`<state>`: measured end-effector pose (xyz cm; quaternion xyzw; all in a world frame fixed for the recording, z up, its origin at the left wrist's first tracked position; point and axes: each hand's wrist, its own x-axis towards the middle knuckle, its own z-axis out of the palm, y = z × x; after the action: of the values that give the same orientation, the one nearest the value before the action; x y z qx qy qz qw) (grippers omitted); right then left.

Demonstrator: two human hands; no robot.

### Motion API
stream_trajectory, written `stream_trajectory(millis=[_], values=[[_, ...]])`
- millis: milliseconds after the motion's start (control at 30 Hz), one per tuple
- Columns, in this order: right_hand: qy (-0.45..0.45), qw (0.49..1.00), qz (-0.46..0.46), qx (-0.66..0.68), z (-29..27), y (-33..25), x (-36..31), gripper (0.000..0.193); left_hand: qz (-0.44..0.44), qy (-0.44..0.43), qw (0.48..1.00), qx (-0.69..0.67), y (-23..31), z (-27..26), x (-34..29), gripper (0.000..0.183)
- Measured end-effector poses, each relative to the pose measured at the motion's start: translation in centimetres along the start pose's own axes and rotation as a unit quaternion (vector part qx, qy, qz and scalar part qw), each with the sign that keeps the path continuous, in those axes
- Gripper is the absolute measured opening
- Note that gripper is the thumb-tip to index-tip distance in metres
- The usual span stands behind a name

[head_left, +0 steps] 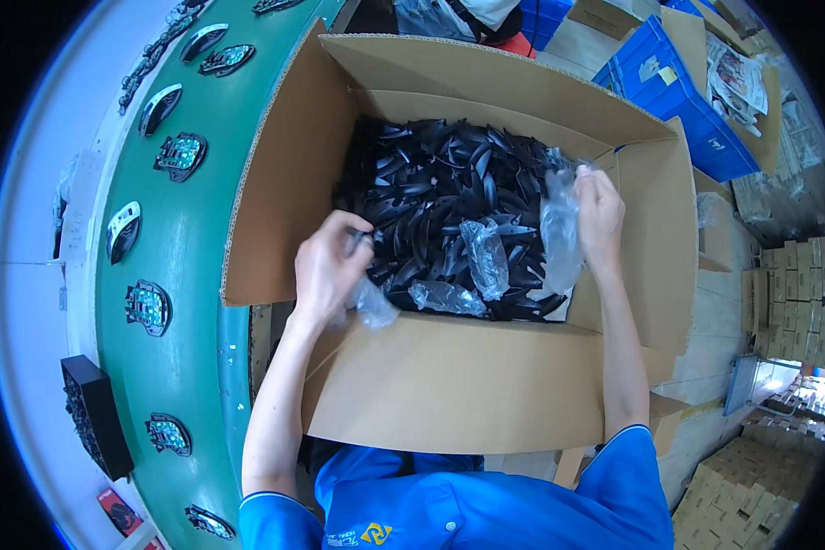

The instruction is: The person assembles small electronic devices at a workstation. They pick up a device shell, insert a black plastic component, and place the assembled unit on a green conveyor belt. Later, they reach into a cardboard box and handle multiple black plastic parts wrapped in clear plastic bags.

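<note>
In front of me stands an open cardboard box (486, 385) holding a heap of curved black plastic parts (431, 183). My left hand (330, 266) is at the box's near left, its fingers pinched on a clear plastic bag (373, 304) that hangs below them. At the right side my right hand (599, 215) grips the top of another clear plastic bag (559, 234), which dangles over the heap. Two more crumpled clear bags (486, 259) lie on the black parts between my hands; whether they contain anything is hard to make out.
Left of the box runs a green conveyor belt (192, 238) carrying several mouse-shaped assemblies with green circuit boards (148, 307). A black bin (96, 417) sits at its far edge. A blue crate (678, 105) stands back right, and stacked cartons (742, 495) are on the floor at right.
</note>
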<state>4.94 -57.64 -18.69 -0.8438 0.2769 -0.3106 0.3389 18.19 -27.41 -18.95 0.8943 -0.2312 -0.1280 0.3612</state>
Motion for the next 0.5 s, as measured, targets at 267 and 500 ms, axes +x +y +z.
stream_trajectory(millis=[267, 500], values=[[-0.276, 0.937, -0.124, -0.176, 4.6, -1.3, -4.4, 0.024, 0.177, -0.161, 0.954, 0.179, -1.3, 3.8, -1.2, 0.029], [-0.311, 0.928, -0.137, -0.152, 7.2, -0.6, -5.2, 0.017, 0.122, -0.207, 0.945, 0.222, -1.3, 6.0, -2.2, 0.028]])
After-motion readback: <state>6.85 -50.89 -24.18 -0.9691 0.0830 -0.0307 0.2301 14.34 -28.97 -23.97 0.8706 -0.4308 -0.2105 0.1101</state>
